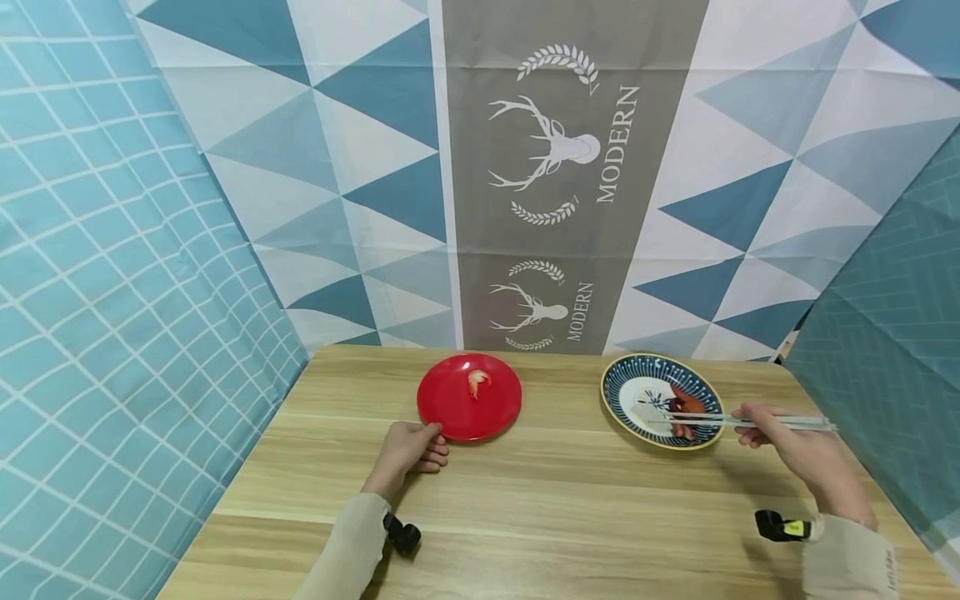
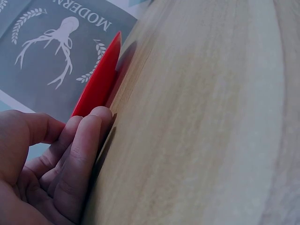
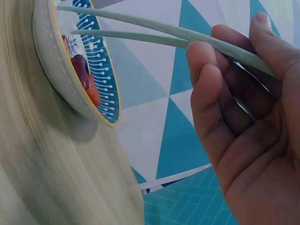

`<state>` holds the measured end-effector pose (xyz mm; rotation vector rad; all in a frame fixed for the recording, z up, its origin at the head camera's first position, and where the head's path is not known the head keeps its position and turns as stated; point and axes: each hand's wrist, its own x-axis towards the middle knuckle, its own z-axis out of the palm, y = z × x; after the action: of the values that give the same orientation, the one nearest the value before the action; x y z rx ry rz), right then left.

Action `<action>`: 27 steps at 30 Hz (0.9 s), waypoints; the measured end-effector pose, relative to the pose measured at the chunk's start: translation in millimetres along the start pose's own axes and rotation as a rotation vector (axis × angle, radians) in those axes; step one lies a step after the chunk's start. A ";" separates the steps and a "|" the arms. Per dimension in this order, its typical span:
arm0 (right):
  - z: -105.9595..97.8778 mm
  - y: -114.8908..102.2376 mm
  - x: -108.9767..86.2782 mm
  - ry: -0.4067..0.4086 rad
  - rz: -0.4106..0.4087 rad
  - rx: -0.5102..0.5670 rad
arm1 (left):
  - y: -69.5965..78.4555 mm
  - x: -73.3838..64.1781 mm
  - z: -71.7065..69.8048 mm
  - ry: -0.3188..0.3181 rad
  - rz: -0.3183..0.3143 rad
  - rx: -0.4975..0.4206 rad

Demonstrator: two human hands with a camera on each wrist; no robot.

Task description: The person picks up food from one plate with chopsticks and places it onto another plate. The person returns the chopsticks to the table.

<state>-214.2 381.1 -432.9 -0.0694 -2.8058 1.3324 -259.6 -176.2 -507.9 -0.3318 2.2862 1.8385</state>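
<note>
The left hand pinches the near rim of the red plate, seemingly steadying it beneath a shrimp, while over the blue-patterned bowl with food pieces extend chopsticks, gripped well back by the right hand, likely keeping fingers clear.

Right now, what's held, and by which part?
The right grip holds chopsticks by their rear half; the left grip, the red plate by its near-left rim.
</note>
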 end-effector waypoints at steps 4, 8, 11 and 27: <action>2.4 -5.4 -1.1 0.070 -0.140 -0.038 | -1.6 1.5 -0.2 0.001 -0.005 -0.006; 2.9 -10.4 -3.1 0.137 -0.218 -0.094 | -2.5 2.1 -0.2 0.002 -0.006 -0.014; 3.8 -12.3 -4.1 0.161 -0.228 -0.125 | -2.1 1.5 0.3 0.001 -0.001 -0.011; -1.8 -9.8 -7.6 0.204 -0.176 -0.092 | -1.1 2.6 -0.3 0.005 -0.004 -0.005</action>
<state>-206.7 375.8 -424.3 0.0373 -2.6316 1.0926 -261.8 -176.9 -509.6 -0.3414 2.2824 1.8445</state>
